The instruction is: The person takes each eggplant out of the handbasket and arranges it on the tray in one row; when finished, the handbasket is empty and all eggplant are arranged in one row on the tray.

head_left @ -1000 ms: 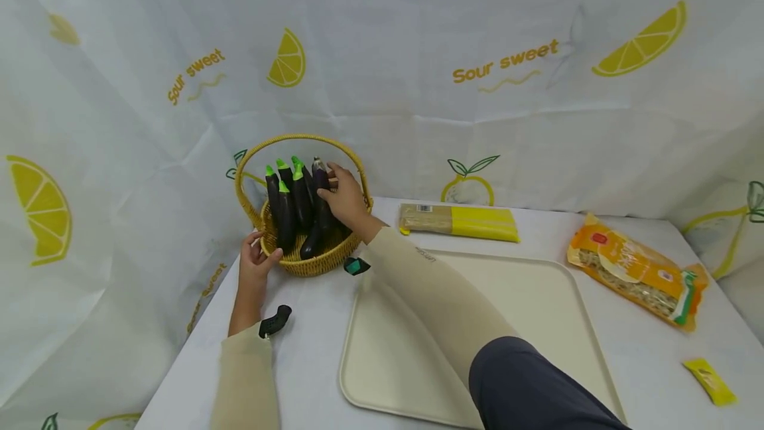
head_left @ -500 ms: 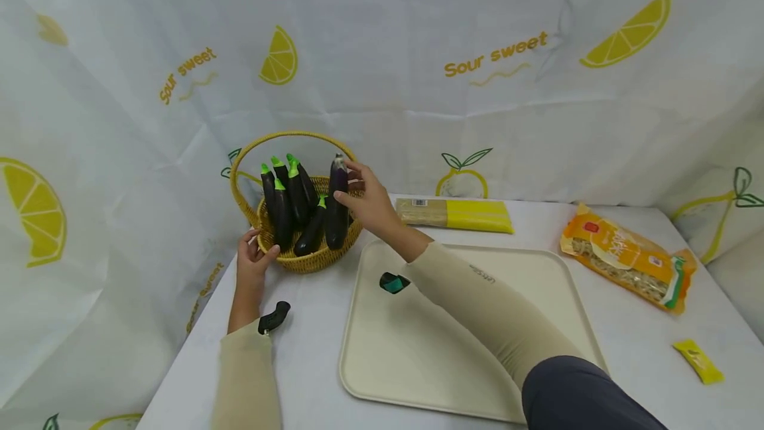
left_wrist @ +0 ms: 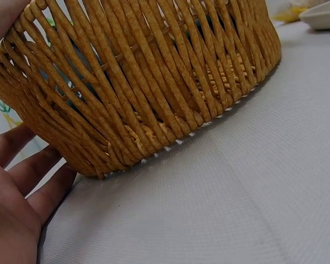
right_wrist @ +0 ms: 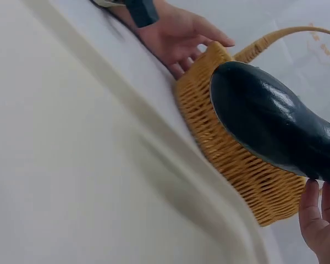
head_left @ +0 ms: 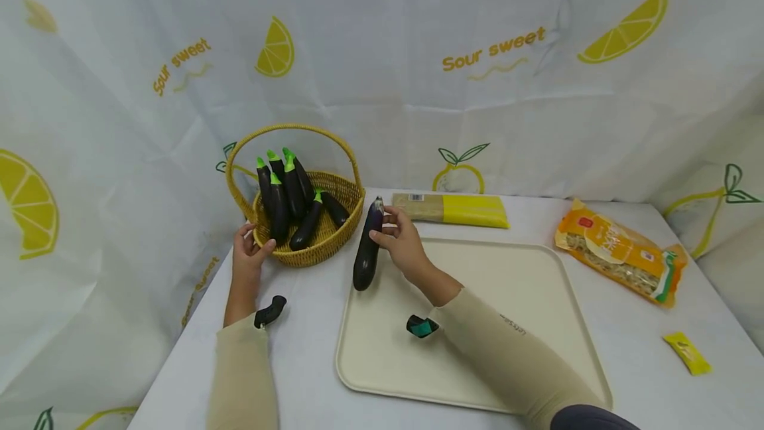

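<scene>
My right hand (head_left: 407, 249) pinches a dark purple eggplant (head_left: 367, 254) near its stem end, which points up. It hangs over the left edge of a cream tray (head_left: 477, 377), just right of the wicker basket (head_left: 313, 256). Thumb and fingertips hold it; in the right wrist view the held eggplant (right_wrist: 269, 118) fills the right side, its blunt end toward the camera. My left hand (head_left: 246, 264) holds the basket's left side, thumb at the rim and fingers along the outer wall (left_wrist: 148, 82). Several green-capped eggplants (head_left: 292, 191) lean inside, and others lie lower down.
A pack of noodles (head_left: 450, 210) in yellow wrapping lies behind the tray. To the right sit an orange bag (head_left: 621, 251) and a small yellow packet (head_left: 688, 353). The basket's tall handle (head_left: 292, 127) arches over its top. A printed cloth backdrop (head_left: 358, 52) rises behind.
My right hand has lifted the eggplant out of the basket and carried it right and toward me, to the tray's left edge. My left hand has stayed at the basket.
</scene>
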A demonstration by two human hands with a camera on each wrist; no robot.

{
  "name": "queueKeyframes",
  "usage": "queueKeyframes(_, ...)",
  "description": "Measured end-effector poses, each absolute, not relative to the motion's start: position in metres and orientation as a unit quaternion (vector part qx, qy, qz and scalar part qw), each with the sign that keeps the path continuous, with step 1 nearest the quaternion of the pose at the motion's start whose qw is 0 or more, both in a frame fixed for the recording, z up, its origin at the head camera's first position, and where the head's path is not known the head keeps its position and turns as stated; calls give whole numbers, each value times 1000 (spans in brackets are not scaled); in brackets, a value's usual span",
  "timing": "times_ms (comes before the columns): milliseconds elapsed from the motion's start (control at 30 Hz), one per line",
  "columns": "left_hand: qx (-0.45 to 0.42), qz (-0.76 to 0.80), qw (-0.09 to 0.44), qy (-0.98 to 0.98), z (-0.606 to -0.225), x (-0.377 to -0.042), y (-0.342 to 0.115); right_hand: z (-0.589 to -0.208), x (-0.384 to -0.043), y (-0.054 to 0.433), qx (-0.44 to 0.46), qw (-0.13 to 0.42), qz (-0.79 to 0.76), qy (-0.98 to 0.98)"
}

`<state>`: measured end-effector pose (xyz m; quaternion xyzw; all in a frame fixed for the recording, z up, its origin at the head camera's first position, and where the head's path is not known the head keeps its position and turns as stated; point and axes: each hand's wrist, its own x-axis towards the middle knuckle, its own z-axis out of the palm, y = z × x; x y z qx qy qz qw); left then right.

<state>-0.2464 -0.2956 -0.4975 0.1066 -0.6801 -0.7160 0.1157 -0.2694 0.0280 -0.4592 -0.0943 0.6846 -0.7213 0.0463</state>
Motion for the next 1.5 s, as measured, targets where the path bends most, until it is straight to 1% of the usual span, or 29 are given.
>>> queueKeyframes(167,117,-711,121,-683,-513,-248,-300,-483,-257,23,-74,72,-732,673)
queueKeyframes(333,117,-713,122,-681,-510,-248,-299,-497,-250,21,-81,87,-718,685)
queueKeyframes(633,114,-715,106,-682,-488,-241,-290,-504,-251,23,-84,79,-700,705)
queueKeyframes(1067,103,-709,113,-688,-486,-240,-288,-509,-257,23,-96,47,-630,769)
queueKeyframes(1200,98,-713,117,-684,-485,-241,-287,-503,-262,25,-102,35,-618,779)
queueKeyframes(1333,100,-715,114,-683,-488,-244,-289,-485,-273,23,-115,9,-593,797)
queueKeyframes(1500,106,-720,117,-676,-504,-249,-296,-447,-295,1,-189,-8,-527,829)
